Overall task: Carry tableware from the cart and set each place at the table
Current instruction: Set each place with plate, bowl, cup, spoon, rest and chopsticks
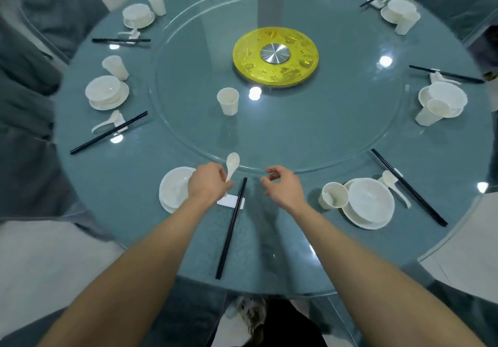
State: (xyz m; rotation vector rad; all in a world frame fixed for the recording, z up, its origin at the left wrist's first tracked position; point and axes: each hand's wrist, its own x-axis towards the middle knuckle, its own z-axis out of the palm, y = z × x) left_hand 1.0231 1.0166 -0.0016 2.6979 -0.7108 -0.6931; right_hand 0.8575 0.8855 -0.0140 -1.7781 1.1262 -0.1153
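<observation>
Two grips reach over the near tabletop (134, 174): our left grip (208, 182) pinches a white spoon (232, 163) above the chopstick rest (227, 202), beside black chopsticks (229, 236); our right grip (283, 185) hangs loosely curled, empty.

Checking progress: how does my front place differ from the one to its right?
The front place lacks a cup; the right place has a cup beside its bowl. The front spoon is in the left hand; the right spoon lies by its chopsticks. Both have black chopsticks.
</observation>
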